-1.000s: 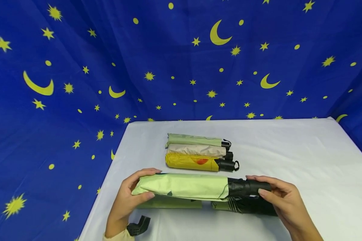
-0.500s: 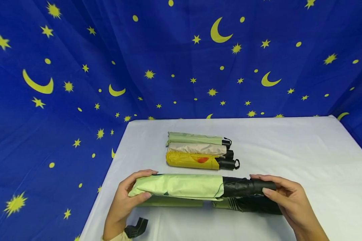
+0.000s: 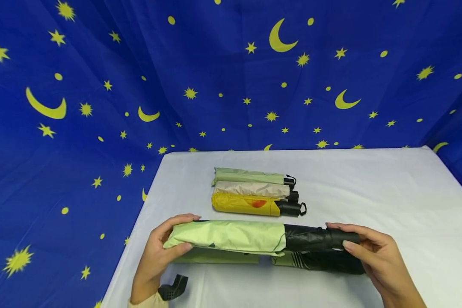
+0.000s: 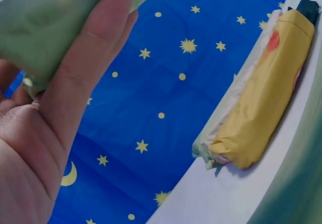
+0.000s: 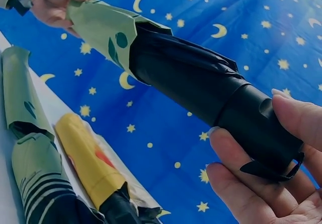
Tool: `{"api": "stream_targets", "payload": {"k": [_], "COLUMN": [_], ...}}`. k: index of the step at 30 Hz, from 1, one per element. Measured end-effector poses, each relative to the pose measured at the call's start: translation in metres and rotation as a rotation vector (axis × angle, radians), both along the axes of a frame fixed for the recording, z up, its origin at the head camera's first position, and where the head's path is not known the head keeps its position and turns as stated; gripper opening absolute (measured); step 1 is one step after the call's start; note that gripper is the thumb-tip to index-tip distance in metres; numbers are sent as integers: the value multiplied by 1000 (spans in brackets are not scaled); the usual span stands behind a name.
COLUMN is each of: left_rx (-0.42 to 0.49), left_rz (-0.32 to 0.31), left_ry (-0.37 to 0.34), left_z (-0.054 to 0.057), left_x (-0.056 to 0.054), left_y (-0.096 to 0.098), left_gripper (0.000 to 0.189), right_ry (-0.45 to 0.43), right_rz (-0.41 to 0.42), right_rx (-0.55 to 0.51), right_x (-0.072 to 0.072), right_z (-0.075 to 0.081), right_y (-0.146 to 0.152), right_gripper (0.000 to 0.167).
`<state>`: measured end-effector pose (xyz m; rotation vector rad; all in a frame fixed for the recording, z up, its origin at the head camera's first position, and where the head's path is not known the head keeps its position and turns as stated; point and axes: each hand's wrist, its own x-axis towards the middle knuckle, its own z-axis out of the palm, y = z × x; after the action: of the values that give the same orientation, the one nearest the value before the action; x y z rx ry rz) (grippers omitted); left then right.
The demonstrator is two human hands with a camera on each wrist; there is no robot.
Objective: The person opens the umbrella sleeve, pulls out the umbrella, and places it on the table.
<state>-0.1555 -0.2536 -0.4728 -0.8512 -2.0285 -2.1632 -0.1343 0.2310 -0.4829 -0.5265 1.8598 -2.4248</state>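
Observation:
A folded umbrella [image 3: 309, 238] is held level above the table between both hands, its far part inside a light green sleeve [image 3: 227, 235]. My left hand [image 3: 163, 241] grips the sleeve's closed end, thumb in front and fingers behind. At the other end, my right hand [image 3: 373, 252] holds the black handle [image 5: 261, 126] between thumb and fingers, a wrist strap [image 5: 269, 172] hanging by them. Partly hidden beneath lie a second green sleeve [image 3: 219, 256] and another folded umbrella [image 3: 319, 262], dark with a green striped part.
Farther back on the white table [image 3: 369, 184], three sleeved umbrellas lie side by side: yellow [image 3: 246, 205], beige [image 3: 250, 189] and pale green [image 3: 248, 176]. Blue star-patterned cloth [image 3: 231, 85] hangs around the table. A black device [image 3: 173, 288] sits at the left wrist.
My right hand has moved right with the handle and my left hand slightly left. More of the umbrella's black part shows outside the sleeve.

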Motion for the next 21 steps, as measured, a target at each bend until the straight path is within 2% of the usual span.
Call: {"api": "stream_targets", "payload": {"k": [6,12,17,21], "left_rx": [19,49,66,75], "left_rz": [-28,-28,-13,-10], "left_ry": [-8,0,-38,-36], "left_z": [0,0,1,0], "left_x": [-2,0,4,6], "left_y": [1,-1,-4,-6], "left_gripper": [51,52,52,50], "right_ry": [67,28,44,46], "right_rz": [35,12,38,46], "right_rx": [-105,-66,-106,-110], "right_x": [-2,2,2,2], "right_z": [-4,0,0,-1], "right_y": [5,9,12,12], "right_gripper": [43,43,43,43]}}
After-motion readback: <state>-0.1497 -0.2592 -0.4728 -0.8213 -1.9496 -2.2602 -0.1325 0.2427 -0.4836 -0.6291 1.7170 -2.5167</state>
